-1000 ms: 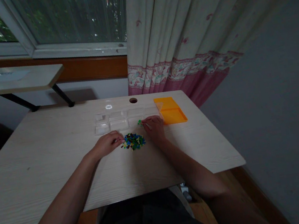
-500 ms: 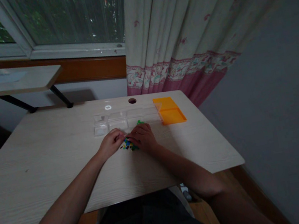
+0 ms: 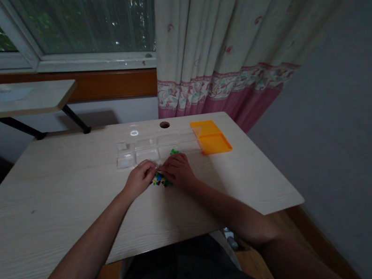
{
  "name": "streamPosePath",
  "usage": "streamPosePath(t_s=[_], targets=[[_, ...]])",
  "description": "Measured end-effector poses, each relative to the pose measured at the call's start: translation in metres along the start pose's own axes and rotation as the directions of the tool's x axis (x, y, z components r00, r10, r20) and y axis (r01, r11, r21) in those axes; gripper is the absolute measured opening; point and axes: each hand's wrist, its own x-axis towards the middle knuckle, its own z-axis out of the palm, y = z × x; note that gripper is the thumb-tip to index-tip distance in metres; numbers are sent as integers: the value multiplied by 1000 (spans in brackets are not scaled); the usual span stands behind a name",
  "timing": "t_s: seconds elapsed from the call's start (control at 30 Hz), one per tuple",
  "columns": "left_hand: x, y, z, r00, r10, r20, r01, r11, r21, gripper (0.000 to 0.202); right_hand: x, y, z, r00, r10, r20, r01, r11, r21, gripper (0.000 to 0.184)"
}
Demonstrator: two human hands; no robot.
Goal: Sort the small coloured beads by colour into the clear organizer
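A small heap of tiny toy building pieces (image 3: 160, 180) in green, blue, yellow and black lies on the desk (image 3: 77, 215). My left hand (image 3: 140, 177) is at the heap's left edge, its fingers curled and thumb pressed in. Over the heap's right side my right hand (image 3: 180, 171) is bent with fingers together. The fingertips of both hands meet just above the heap, and whatever sits between them is too small to name. Beyond my right hand are green pieces (image 3: 174, 151), by the front edge of a clear plastic compartment tray (image 3: 148, 155).
An orange open plastic case (image 3: 212, 143) lies at the tray's right end. Behind the tray is a round cable hole (image 3: 164, 125) in the desk. A raised shelf (image 3: 46, 94) on black legs stands at the back left. A curtain (image 3: 208, 83) hangs behind the desk.
Both hands stay almost in place over the heap. My left fingertips have moved slightly right, closer to the right ones, and cover a little more of the pieces.
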Motion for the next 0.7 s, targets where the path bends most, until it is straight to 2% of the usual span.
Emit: streamPosePath(t_s=[0.17,0.3,0.4,0.5,0.7], targets=[[-1,-3,-3,1000,3,17,-4,1000,28,32,0,3,-1,1000,12,-28,-12,1000,13,18],[-3,-8,-13,1000,3,23,-5,995,102,27,2,14,-5,983,176,-59,-177,984,-5,17],[-4,-15,-19,992,43,121,-58,992,116,25,3,27,-10,946,299,-126,-305,952,-34,17],[-4,-22,-21,976,71,204,-95,989,109,24,2,40,-13,908,372,-193,-388,920,-55,19],[-5,-26,-19,958,98,269,-131,986,106,21,-2,50,-9,887,410,-212,-432,899,-69,22]])
